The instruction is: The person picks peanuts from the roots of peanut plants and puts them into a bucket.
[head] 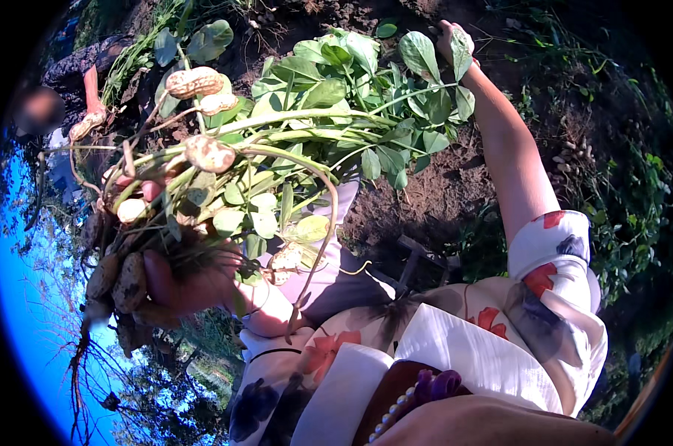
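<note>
My left hand (188,279) grips an uprooted bunch of peanut plants (269,136) by the root end. Its fingers are partly hidden by stems and shade. Green stems and leaves reach across to the right. Pale peanut pods (196,82) hang on stalks above the hand, and darker, soil-covered pods (129,283) cluster beside the thumb. Thin roots (81,368) trail below them. My right hand (455,44) is stretched out far forward, low by the soil and beyond the leaf tips. A leaf covers part of it, and its fingers are too unclear to tell whether they hold anything.
Another person's forearm (92,92) and dark patterned sleeve (71,69) show at the far left. Bare brown soil (425,187) lies before me. Loose peanut pods (573,153) rest on the ground at right, near green plants (626,206). A dark frame (411,265) stands near my legs.
</note>
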Demonstrator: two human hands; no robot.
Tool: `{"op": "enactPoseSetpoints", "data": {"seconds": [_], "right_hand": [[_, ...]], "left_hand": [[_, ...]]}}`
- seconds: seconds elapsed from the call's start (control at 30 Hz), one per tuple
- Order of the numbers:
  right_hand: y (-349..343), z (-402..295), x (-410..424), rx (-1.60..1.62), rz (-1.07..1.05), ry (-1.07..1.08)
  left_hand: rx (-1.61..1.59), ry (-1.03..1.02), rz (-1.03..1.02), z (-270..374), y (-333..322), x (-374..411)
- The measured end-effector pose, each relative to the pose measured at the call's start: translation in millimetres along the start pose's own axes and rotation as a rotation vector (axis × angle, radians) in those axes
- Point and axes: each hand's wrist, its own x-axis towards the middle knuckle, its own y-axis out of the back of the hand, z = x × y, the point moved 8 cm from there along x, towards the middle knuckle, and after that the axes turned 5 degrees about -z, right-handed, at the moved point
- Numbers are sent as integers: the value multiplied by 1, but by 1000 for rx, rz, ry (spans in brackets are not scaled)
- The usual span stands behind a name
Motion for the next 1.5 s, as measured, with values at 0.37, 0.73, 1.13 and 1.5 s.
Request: {"op": "enactPoseSetpoints", "data": {"seconds": [0.37,0.73,1.13,1.5], "right_hand": [[213,70,-275,2082,121,-193],[373,-21,-453,1399,155,-7],[339,-106,-512,564,408,178],[289,-112,-518,1518,-179,-112]], "left_hand": [[-39,37,-128,-41,-48,-14],[225,466,-255,-149,-88,-133],[149,446,-352,-142,-99,-230],[21,202,-241,-117,-94,-236]]}}
